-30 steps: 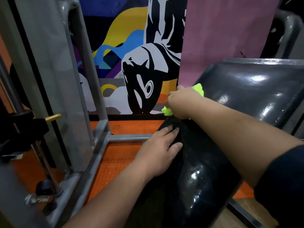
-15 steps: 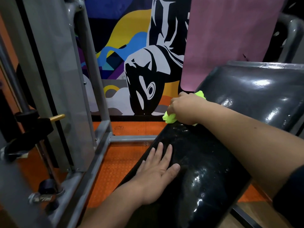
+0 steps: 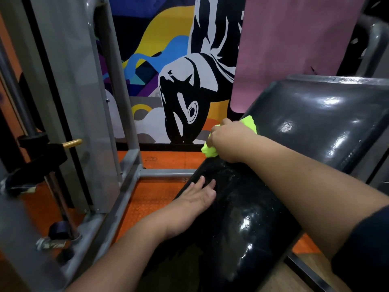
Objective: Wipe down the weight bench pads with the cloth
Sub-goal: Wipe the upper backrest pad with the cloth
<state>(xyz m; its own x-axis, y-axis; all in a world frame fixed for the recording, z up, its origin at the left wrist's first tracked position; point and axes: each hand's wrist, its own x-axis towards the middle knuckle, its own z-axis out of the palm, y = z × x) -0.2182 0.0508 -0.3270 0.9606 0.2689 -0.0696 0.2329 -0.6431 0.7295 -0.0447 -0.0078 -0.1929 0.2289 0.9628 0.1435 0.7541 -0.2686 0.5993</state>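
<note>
A neon-green cloth lies bunched at the far end of the glossy black seat pad, where it meets the back pad. The back pad is tilted upward; both pads shine with highlights.

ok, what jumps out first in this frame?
The neon yellow-green cloth, bunched in the right hand at the far end of the glossy black seat pad. The left hand lies flat on that pad's left edge. Behind, a bright mural covers the wall, beside a pink mat.
</note>
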